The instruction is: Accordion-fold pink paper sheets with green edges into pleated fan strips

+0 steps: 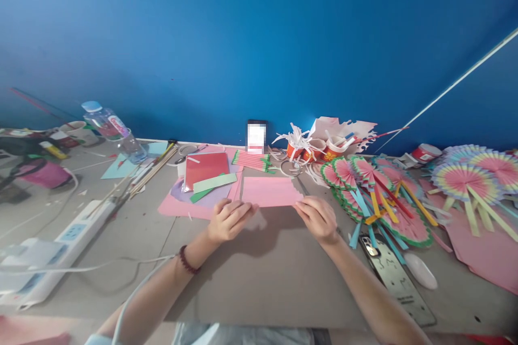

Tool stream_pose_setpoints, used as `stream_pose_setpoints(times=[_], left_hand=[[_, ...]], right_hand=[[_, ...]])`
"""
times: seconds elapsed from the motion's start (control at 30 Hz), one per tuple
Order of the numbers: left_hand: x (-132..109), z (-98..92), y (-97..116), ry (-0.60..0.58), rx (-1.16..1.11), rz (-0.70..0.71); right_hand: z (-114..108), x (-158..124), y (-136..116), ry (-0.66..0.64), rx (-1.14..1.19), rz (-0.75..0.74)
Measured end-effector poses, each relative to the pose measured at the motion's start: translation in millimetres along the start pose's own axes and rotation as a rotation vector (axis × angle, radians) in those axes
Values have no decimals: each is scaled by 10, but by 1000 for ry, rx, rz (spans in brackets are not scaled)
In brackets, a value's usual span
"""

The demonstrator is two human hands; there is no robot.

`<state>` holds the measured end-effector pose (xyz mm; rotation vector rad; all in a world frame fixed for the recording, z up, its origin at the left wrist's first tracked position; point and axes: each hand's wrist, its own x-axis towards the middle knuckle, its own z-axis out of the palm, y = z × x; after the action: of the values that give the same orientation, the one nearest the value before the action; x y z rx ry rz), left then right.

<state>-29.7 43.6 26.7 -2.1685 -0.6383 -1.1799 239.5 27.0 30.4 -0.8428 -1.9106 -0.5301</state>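
Between my two hands is a pink sheet of paper (pixel 270 191), raised a little off the grey table with its shadow below. My left hand (pixel 232 220) pinches the near left corner, fingers curled. At the near right corner, my right hand (pixel 318 218) grips the sheet between thumb and fingers. The sheet's far right edge looks ragged. Just beyond it lie several narrow pink strips with green ends (pixel 251 161). Left of the sheet, a red packet (pixel 207 168) and a pale green strip (pixel 214 183) rest on larger pink and lilac papers.
Several folded paper fans (pixel 465 180) and a phone (pixel 399 280) with a white mouse (pixel 421 271) occupy the right. Paper cups (pixel 313 150) stand by the blue wall, near an upright phone (pixel 257 136). Leftward are a leaning bottle (pixel 115 129), thin sticks (pixel 154 171) and a power strip (pixel 68 242) with cables.
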Motion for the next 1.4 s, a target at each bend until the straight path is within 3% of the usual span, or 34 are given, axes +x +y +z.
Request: stream_pose_setpoints(times=[0.07, 0.2, 0.27, 0.33, 0.67, 1.03, 1.23, 1.4], left_hand=[[-10, 47, -8, -172, -30, 17], [-79, 156, 9, -555, -197, -36], [-120, 189, 33, -660, -265, -82], [-153, 205, 55, -709, -306, -120], [-221, 250, 28, -676, -416, -301], [-204, 337, -4, -653, -491, -406], [-185, 388, 11, -648, -515, -474], [-140, 424, -67, -715, -560, -555]], right_hand=[[33, -17, 18, -139, -10, 40], [140, -49, 44, -595, 68, 165], [186, -66, 59, -734, 148, 174], [215, -84, 72, -788, 190, 188], [149, -62, 121, -856, 381, 503], [220, -137, 143, -744, 421, 728], [262, -171, 139, -718, 385, 721], [326, -172, 145, -685, 368, 652]])
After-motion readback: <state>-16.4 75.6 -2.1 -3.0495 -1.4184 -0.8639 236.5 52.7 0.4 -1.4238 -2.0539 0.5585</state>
